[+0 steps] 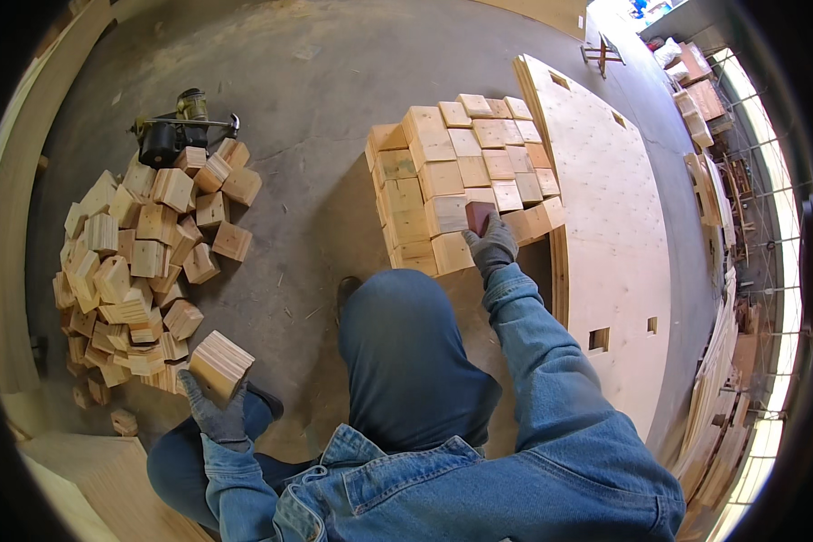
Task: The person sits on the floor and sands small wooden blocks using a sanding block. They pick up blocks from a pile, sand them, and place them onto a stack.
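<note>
My left hand [217, 420], in a grey glove, grips a pale layered wood block [220, 363] low at the left, beside my bent knee. In my gloved right hand [493, 247] is a small reddish-brown block [479, 216], held at the near right side of a stack of wood blocks [443, 181]. The stack stands in fairly even rows, its top made of several cut faces. On the floor at the left lies a loose heap of similar blocks [154, 221], tumbled at all angles.
Plywood sheets [610, 226] with square cutouts lie stacked right of the block stack. A black and olive power tool [181, 126] sits behind the heap. Far right, boards [714, 334] lean along a metal grid. A wooden panel [108, 479] is at the lower left.
</note>
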### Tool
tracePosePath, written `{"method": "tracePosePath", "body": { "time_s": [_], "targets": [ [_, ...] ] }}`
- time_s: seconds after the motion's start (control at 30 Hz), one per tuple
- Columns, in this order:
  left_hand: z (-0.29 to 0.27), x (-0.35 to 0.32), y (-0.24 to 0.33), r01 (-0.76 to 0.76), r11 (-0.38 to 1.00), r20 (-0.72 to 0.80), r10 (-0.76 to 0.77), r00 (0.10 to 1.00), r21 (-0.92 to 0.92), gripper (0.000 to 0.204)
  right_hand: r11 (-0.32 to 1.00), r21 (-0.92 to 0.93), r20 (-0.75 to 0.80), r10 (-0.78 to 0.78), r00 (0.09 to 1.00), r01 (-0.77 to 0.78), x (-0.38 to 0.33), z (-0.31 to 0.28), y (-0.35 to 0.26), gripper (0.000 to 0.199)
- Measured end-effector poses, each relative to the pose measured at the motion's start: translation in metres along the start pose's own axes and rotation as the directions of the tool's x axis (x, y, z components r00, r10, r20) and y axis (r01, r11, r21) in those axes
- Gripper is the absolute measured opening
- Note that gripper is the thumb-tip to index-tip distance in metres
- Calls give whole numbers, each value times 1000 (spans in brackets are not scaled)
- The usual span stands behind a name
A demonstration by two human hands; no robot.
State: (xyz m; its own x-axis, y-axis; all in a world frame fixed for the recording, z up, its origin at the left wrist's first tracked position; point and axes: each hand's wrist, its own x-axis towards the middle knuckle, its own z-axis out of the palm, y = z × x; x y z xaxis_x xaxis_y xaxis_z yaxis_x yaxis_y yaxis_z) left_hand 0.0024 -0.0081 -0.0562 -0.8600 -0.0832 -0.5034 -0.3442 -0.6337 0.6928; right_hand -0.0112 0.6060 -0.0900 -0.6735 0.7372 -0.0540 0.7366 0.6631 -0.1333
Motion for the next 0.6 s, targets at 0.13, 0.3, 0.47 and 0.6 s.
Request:
{"method": "tracePosePath", "body": {
  "time_s": [0.13, 0.3, 0.47, 0.6],
  "targets": [
    [-4, 4, -11, -213, 867, 119, 179, 977, 450, 65, 1000, 12, 8, -23, 1000, 23, 11, 12, 3, 85],
    [-28, 12, -24, -315, 805, 112, 300, 947, 504, 85, 999, -49, 130, 27, 991, -21, 12, 21, -2, 95],
    [15, -14, -6, -624, -40, 564, 477, 674, 780, 102, 974, 198, -19, -105, 994, 107, 26, -9, 4, 93],
    [34, -18, 0, 78, 996, -75, -82, 994, -44, 63, 891, 296, -202, -294, 934, 344, -11, -78, -50, 93]
  ]
}}
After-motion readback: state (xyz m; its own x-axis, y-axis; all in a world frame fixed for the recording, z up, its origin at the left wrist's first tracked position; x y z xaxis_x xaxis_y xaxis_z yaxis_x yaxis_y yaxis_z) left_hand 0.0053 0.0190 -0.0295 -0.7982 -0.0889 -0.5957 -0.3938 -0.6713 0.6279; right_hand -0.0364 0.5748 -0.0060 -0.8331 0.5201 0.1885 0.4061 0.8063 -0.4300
